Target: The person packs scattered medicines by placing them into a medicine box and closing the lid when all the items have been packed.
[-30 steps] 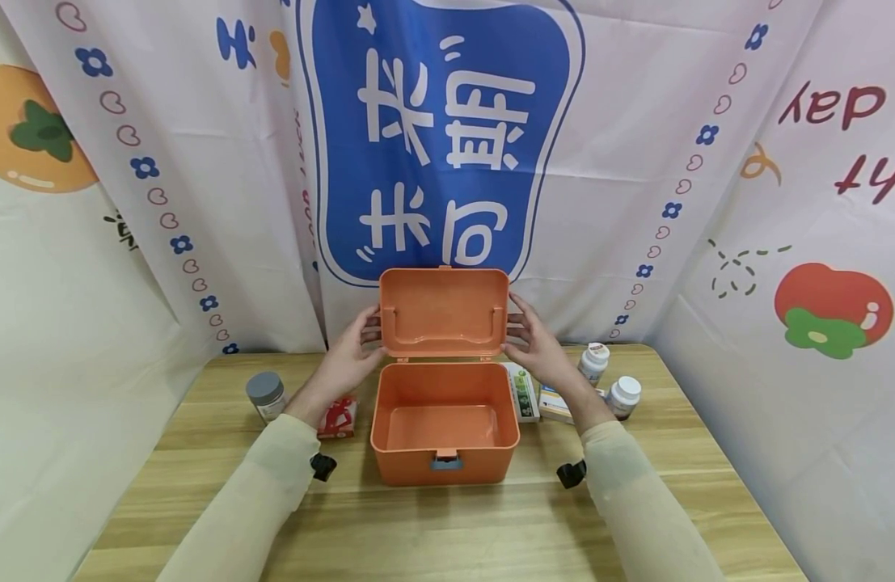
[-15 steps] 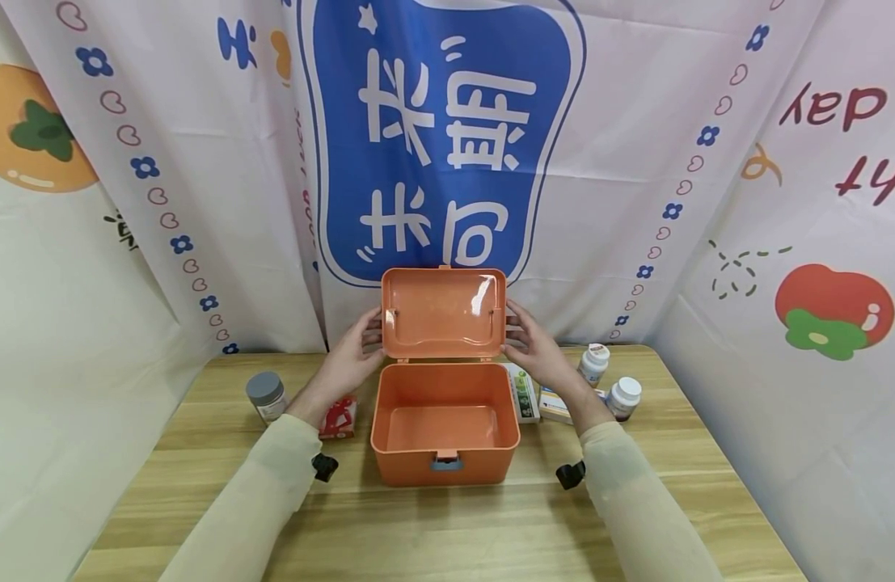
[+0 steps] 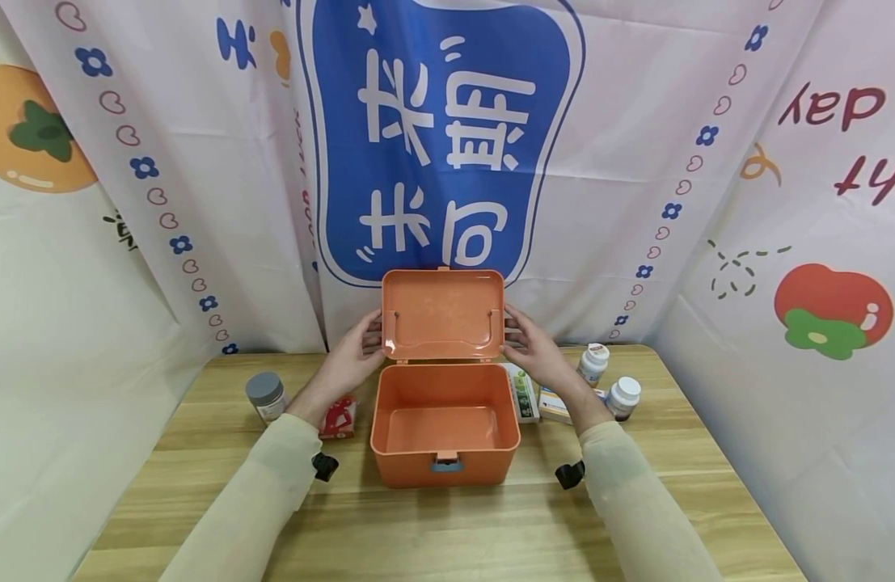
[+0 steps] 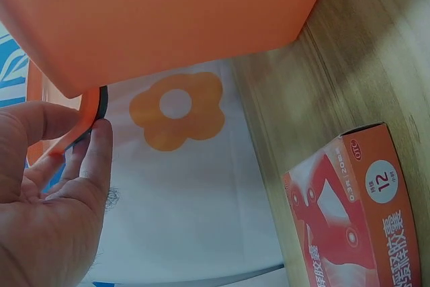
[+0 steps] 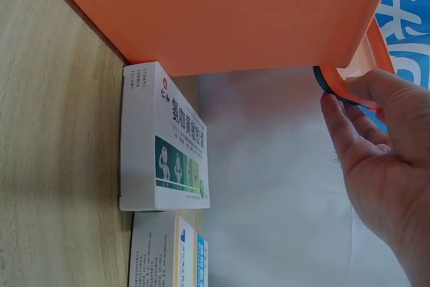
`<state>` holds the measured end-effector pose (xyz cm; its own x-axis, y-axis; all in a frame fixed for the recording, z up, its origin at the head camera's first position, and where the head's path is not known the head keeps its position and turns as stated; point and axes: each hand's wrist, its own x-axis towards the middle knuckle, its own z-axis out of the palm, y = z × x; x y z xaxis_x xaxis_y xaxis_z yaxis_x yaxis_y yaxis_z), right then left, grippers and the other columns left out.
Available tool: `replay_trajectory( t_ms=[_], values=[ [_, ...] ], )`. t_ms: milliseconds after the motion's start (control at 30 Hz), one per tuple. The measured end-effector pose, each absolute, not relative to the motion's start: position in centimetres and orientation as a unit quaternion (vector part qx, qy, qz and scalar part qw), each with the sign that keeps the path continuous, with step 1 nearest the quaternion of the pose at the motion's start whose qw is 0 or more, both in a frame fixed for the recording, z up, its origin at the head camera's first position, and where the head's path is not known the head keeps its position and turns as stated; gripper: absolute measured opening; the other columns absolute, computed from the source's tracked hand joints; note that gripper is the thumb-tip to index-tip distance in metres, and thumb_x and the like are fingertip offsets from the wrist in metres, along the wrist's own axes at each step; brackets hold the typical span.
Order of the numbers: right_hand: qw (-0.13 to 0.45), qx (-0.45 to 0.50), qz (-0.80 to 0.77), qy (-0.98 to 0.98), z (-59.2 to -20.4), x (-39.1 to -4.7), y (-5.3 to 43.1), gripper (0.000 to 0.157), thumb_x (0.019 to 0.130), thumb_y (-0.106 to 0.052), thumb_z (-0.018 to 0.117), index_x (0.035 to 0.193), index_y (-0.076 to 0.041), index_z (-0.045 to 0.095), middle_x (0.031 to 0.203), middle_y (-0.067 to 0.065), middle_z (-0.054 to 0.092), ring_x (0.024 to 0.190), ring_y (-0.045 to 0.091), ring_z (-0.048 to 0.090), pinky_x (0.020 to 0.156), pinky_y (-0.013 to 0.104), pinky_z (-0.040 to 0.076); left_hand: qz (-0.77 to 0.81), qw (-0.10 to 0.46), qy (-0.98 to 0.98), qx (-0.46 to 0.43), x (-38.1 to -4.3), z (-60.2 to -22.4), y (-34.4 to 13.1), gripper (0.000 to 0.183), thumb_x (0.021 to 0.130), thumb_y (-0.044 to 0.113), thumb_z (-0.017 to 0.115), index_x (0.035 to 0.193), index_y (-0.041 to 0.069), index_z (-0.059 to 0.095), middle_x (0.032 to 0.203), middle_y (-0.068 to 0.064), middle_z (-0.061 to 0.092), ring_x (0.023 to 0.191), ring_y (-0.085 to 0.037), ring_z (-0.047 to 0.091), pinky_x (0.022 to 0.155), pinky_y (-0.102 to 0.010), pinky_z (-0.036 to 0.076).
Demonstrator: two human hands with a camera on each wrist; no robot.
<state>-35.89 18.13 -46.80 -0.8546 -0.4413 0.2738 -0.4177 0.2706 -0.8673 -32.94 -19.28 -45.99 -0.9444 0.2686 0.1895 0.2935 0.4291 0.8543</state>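
Observation:
An orange plastic storage box (image 3: 447, 469) stands on the table, its lid (image 3: 444, 314) raised upright on the hinges at the back. Nothing lies on the box's visible floor. My left hand (image 3: 354, 356) holds the lid's left edge; in the left wrist view its thumb (image 4: 50, 119) is on the inner side and the fingers are behind. At the opposite edge, my right hand (image 3: 536, 352) pinches the lid the same way, with the thumb (image 5: 366, 85) inside the rim. A blue-grey latch (image 3: 447, 465) shows on the box front.
Left of the box are a grey-capped jar (image 3: 267, 394) and a red medicine box (image 3: 338, 419). To its right stand a green-and-white medicine box (image 3: 521, 394), a blue-and-white carton (image 3: 554, 404) and two white bottles (image 3: 623, 398) (image 3: 593, 364). A printed curtain (image 3: 600, 202) hangs behind the table.
The lid has tilted slightly backward between both hands, its top edge a little lower and narrower in the head view. A bright glare crossed its inner face half a second ago.

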Motion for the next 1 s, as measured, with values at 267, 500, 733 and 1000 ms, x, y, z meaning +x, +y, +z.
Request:
replay_trajectory(
  t_ms=[267,500,733,1000],
  values=[
    [0.018,-0.265,-0.533,0.803,-46.99,-35.98,18.24,0.080,0.102,0.002,0.063,0.169,-0.011,0.021,0.155,0.029,0.048,0.138,0.049,0.057,0.113,0.055,0.052,-0.496,0.015,-0.851,-0.172,-32.82,-46.01,-19.29,0.075,0.103,0.000,0.059,0.168,0.007,0.021,0.157,-0.028,0.046,0.140,-0.047,0.056,0.113,-0.054,0.053],
    [0.027,-0.263,-0.520,0.812,-46.91,-35.88,18.35,0.078,0.104,-0.002,0.062,0.169,-0.009,0.019,0.156,0.028,0.047,0.140,0.048,0.056,0.114,0.053,0.052,-0.495,0.007,-0.853,-0.165,-32.85,-46.06,-19.30,0.073,0.104,0.002,0.057,0.168,0.009,0.022,0.159,-0.025,0.046,0.141,-0.045,0.057,0.113,-0.055,0.053],
    [0.037,-0.256,-0.520,0.814,-46.73,-35.70,18.31,0.076,0.105,-0.002,0.060,0.168,-0.006,0.020,0.158,0.028,0.047,0.141,0.047,0.056,0.114,0.051,0.053,-0.490,0.004,-0.857,-0.161,-32.85,-46.26,-19.38,0.071,0.105,0.005,0.057,0.168,0.009,0.024,0.159,-0.025,0.047,0.141,-0.044,0.057,0.113,-0.055,0.053],
    [0.044,-0.255,-0.519,0.815,-47.04,-35.68,18.29,0.070,0.107,-0.005,0.059,0.166,-0.001,0.023,0.160,0.029,0.046,0.141,0.048,0.056,0.114,0.050,0.053,-0.483,0.004,-0.862,-0.156,-32.83,-46.43,-19.36,0.069,0.105,0.007,0.058,0.167,0.006,0.026,0.157,-0.025,0.050,0.140,-0.043,0.059,0.113,-0.052,0.053]
  ],
)
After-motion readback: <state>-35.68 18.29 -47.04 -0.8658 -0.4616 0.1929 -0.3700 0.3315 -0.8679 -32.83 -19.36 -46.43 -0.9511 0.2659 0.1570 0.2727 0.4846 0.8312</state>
